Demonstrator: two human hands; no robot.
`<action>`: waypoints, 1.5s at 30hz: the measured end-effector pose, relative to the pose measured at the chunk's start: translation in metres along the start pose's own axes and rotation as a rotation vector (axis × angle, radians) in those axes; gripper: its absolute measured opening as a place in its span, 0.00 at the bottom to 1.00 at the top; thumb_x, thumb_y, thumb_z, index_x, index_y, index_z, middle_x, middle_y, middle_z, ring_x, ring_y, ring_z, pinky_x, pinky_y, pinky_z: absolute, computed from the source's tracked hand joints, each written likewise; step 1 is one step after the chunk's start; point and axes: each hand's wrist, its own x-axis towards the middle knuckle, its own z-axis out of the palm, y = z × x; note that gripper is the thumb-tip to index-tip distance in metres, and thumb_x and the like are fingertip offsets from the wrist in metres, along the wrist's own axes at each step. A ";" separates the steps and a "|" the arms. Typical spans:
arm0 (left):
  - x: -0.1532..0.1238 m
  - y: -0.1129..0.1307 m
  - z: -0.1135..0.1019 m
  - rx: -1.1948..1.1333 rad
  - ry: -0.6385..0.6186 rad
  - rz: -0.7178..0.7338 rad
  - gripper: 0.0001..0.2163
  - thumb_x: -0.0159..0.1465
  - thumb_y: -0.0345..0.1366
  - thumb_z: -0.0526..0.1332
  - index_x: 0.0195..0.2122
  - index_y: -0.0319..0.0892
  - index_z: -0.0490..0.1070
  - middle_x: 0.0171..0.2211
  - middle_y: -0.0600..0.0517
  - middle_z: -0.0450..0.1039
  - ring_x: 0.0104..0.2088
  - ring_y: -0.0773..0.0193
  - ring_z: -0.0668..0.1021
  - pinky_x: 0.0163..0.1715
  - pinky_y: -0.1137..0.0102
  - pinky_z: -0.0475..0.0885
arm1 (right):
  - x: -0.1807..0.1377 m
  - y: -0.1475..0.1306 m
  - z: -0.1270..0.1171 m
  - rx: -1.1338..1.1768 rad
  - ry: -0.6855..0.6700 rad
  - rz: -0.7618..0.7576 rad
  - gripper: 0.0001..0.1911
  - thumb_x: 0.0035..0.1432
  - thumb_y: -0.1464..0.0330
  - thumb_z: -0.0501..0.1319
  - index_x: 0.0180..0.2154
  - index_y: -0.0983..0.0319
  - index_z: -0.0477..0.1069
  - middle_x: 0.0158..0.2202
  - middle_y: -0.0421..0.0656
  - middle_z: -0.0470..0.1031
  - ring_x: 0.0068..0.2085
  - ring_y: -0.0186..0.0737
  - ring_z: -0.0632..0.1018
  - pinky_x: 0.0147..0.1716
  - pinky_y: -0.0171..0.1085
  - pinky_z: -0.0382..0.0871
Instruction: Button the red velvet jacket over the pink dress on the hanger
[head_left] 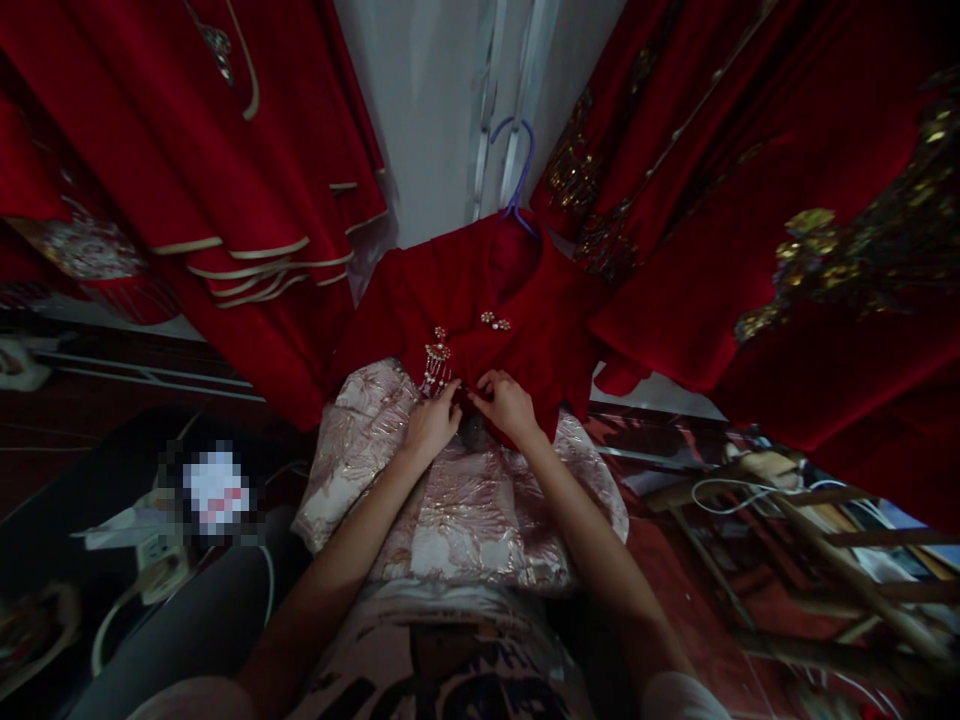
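A short red jacket hangs on a purple hanger in front of me, with a pale pink brocade skirt below it. At the jacket's lower front edge, my left hand has its fingers bent and pinched on the cloth, just under a beaded tassel brooch. Close by on the right, my right hand pinches the same front edge between thumb and fingers. A small gap separates the two hands. Whatever fine part lies between the fingertips is too small to make out. Near the collar sits a jewelled clasp.
Red garments with pale trim hang on the left, and red garments with gold sequins on the right. A white power strip with cables lies at lower left. At lower right stands a wooden rack.
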 end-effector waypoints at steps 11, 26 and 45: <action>0.032 0.009 -0.027 0.477 -0.133 0.102 0.15 0.67 0.31 0.50 0.50 0.39 0.71 0.33 0.38 0.78 0.37 0.46 0.82 0.34 0.61 0.73 | 0.016 0.035 -0.025 0.574 -0.186 -0.017 0.19 0.46 0.57 0.68 0.27 0.61 0.63 0.22 0.34 0.66 0.25 0.29 0.67 0.25 0.30 0.59; 0.007 -0.012 -0.003 -0.437 0.234 0.017 0.05 0.57 0.33 0.62 0.35 0.42 0.72 0.28 0.54 0.75 0.27 0.68 0.76 0.28 0.75 0.69 | 0.016 0.024 -0.003 0.721 -0.181 0.006 0.21 0.45 0.54 0.69 0.31 0.63 0.70 0.29 0.42 0.76 0.29 0.32 0.74 0.29 0.32 0.69; 0.012 -0.022 0.014 -1.063 0.156 -0.093 0.13 0.51 0.40 0.69 0.36 0.38 0.78 0.35 0.47 0.81 0.35 0.62 0.82 0.43 0.64 0.77 | 0.013 0.015 0.021 0.496 0.038 0.015 0.11 0.49 0.61 0.67 0.31 0.61 0.71 0.29 0.40 0.78 0.29 0.34 0.78 0.30 0.31 0.70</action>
